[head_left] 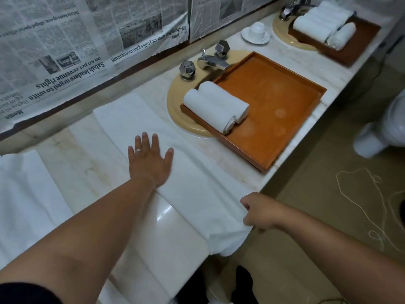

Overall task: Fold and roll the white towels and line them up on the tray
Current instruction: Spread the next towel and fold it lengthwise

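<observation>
The right grip point(260, 212) pinches the flat towel point(192, 183), left grip point(149, 159) lies released on it; tray point(274, 102) holds two rolled towels point(215, 108).

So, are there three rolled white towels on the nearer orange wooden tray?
No, only two rolled white towels lie side by side at one end of the orange wooden tray.

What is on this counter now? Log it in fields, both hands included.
Left hand: flat on long white towel spread over marble counter
Right hand: pinches that towel's near end
Orange wooden tray: two rolled white towels touching, at its left end
Far dark wooden tray: more rolled towels
</observation>
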